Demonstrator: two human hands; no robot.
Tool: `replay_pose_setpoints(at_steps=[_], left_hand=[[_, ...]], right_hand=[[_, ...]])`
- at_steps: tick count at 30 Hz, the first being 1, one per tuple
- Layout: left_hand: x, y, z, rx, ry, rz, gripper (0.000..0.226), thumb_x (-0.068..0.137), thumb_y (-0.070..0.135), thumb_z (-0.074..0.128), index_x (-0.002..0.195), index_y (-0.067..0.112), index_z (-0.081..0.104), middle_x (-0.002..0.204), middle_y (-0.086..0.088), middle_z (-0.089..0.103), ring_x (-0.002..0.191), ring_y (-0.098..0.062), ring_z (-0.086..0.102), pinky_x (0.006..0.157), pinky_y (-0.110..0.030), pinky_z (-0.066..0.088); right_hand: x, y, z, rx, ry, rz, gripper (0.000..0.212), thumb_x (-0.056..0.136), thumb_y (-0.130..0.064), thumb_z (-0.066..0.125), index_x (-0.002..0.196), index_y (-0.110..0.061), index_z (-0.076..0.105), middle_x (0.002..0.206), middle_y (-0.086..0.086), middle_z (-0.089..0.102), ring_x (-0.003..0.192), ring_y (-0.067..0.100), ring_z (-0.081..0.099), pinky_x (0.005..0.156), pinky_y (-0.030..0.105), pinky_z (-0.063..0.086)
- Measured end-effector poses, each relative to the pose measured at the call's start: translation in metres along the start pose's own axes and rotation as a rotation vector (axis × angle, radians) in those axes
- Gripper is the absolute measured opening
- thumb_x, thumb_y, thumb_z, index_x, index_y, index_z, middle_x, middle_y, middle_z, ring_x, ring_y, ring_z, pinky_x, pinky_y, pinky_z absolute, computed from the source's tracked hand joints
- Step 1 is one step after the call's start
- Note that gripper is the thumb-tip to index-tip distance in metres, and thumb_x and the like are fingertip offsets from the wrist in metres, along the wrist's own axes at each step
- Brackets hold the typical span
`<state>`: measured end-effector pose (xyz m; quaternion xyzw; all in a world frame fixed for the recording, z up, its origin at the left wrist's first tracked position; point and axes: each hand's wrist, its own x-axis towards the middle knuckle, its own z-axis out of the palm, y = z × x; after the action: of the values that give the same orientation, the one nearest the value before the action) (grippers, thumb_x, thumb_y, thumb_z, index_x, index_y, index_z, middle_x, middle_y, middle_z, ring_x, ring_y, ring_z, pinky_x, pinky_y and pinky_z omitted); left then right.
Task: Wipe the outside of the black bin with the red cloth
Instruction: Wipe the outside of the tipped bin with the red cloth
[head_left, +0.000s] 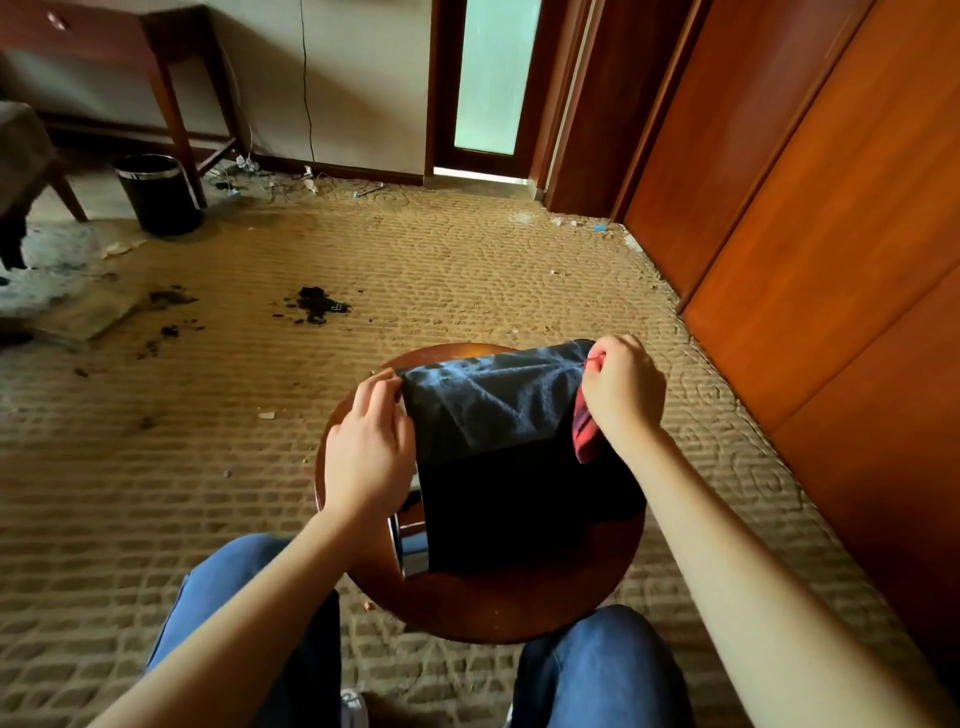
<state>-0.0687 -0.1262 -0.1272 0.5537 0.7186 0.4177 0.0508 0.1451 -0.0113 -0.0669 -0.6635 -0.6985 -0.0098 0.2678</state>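
Most red cloth (584, 441) behind right hand (621, 389)

- Looks like a lived-in room of a home or a hotel; cannot tell which.
- Patterned tan carpet (441, 260) wall to wall, spreading out ahead of the left hand (363, 447) and the right hand (621, 389).
- Tall reddish wooden wardrobe panels (831, 234) well to the right of the right hand.
- Frosted glass door (493, 78) in a dark wooden frame, far ahead of the right hand.
- Wooden desk (156, 62) against the pale wall, far ahead and left of the left hand; chrome-rimmed bin (156, 195) beside its leg; cables (244, 166) trailing along the skirting.
- Upholstered chair (26, 150) farthest left.
- Round wooden side table (493, 608) right beneath both hands.
- Dark crumbs (314, 306) littering the carpet ahead of the left hand.
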Motion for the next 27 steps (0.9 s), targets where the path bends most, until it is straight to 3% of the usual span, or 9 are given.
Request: replay_pose_setpoints(at_steps=[2, 5, 7, 10, 12, 16, 18, 23, 27], left_hand=[[0.003, -0.002, 0.000, 0.005, 0.003, -0.006, 0.044, 0.092, 0.032, 0.030, 0.125, 0.013, 0.051, 0.137, -0.002, 0.049, 0.108, -0.029, 0.059, 0.086, -0.047, 0.049], [0.015, -0.001, 0.001, -0.035, -0.002, -0.069, 0.033, 0.096, 0.024, 0.035, 0.123, 0.014, 0.051, 0.129, -0.003, 0.051, 0.101, -0.032, 0.059, 0.085, -0.048, 0.048], [0.025, 0.001, 0.001, -0.081, -0.002, -0.149, 0.029, 0.098, 0.022, 0.037, 0.122, 0.015, 0.052, 0.128, -0.001, 0.052, 0.103, -0.031, 0.058, 0.090, -0.049, 0.046], [0.026, 0.003, 0.001, -0.093, -0.014, -0.167, 0.031, 0.098, 0.024, 0.036, 0.124, 0.017, 0.051, 0.131, 0.001, 0.051, 0.107, -0.026, 0.056, 0.095, -0.051, 0.042], [0.017, 0.003, 0.000, -0.095, -0.011, -0.128, 0.035, 0.097, 0.028, 0.033, 0.126, 0.018, 0.050, 0.134, 0.003, 0.049, 0.108, -0.025, 0.057, 0.095, -0.052, 0.042], [-0.003, 0.004, 0.001, -0.039, -0.007, -0.057, 0.046, 0.091, 0.036, 0.027, 0.127, 0.018, 0.050, 0.140, 0.005, 0.045, 0.116, -0.022, 0.053, 0.093, -0.044, 0.038], [-0.002, 0.004, 0.001, -0.019, -0.004, -0.055, 0.047, 0.090, 0.036, 0.027, 0.127, 0.018, 0.050, 0.139, 0.005, 0.046, 0.117, -0.021, 0.053, 0.092, -0.043, 0.036], [0.022, 0.002, 0.002, -0.034, -0.008, -0.151, 0.035, 0.096, 0.028, 0.033, 0.125, 0.019, 0.050, 0.132, 0.003, 0.049, 0.110, -0.023, 0.054, 0.094, -0.044, 0.032], [0.024, 0.002, 0.004, -0.041, -0.010, -0.174, 0.031, 0.098, 0.022, 0.036, 0.125, 0.021, 0.050, 0.133, 0.004, 0.049, 0.112, -0.022, 0.053, 0.093, -0.043, 0.029]], right_hand=[[-0.009, -0.001, -0.001, 0.045, 0.012, -0.014, 0.009, 0.090, -0.009, 0.053, 0.090, -0.012, 0.062, 0.102, 0.009, 0.059, 0.093, 0.034, 0.058, 0.078, 0.041, 0.041], [-0.053, -0.004, 0.001, 0.113, 0.073, -0.171, 0.008, 0.082, -0.003, 0.061, 0.079, -0.010, 0.061, 0.084, 0.009, 0.059, 0.074, 0.036, 0.059, 0.064, 0.041, 0.043], [-0.083, -0.007, 0.004, 0.092, 0.074, -0.283, 0.013, 0.077, -0.001, 0.067, 0.075, -0.011, 0.059, 0.075, 0.006, 0.057, 0.062, 0.032, 0.057, 0.056, 0.036, 0.040], [-0.088, -0.006, 0.004, 0.068, 0.067, -0.372, 0.017, 0.075, -0.001, 0.070, 0.074, -0.013, 0.058, 0.072, 0.004, 0.055, 0.058, 0.029, 0.057, 0.054, 0.034, 0.038], [-0.065, 0.000, 0.002, 0.027, 0.075, -0.346, 0.015, 0.077, -0.004, 0.068, 0.075, -0.014, 0.058, 0.075, 0.005, 0.056, 0.063, 0.033, 0.058, 0.056, 0.036, 0.039], [-0.004, 0.013, -0.004, -0.010, -0.008, -0.079, 0.007, 0.088, -0.011, 0.055, 0.085, -0.017, 0.058, 0.097, 0.006, 0.058, 0.089, 0.032, 0.058, 0.075, 0.038, 0.040], [0.005, 0.012, -0.003, 0.003, -0.038, -0.037, 0.008, 0.089, -0.011, 0.053, 0.087, -0.017, 0.058, 0.101, 0.006, 0.058, 0.093, 0.032, 0.057, 0.077, 0.038, 0.039], [-0.056, -0.010, 0.004, 0.161, 0.024, -0.188, 0.009, 0.082, -0.004, 0.059, 0.078, -0.012, 0.057, 0.083, 0.008, 0.056, 0.074, 0.035, 0.058, 0.064, 0.043, 0.044], [-0.100, -0.018, 0.006, 0.194, 0.011, -0.316, 0.016, 0.079, -0.002, 0.066, 0.074, -0.013, 0.055, 0.073, 0.003, 0.053, 0.058, 0.030, 0.056, 0.053, 0.033, 0.038]])
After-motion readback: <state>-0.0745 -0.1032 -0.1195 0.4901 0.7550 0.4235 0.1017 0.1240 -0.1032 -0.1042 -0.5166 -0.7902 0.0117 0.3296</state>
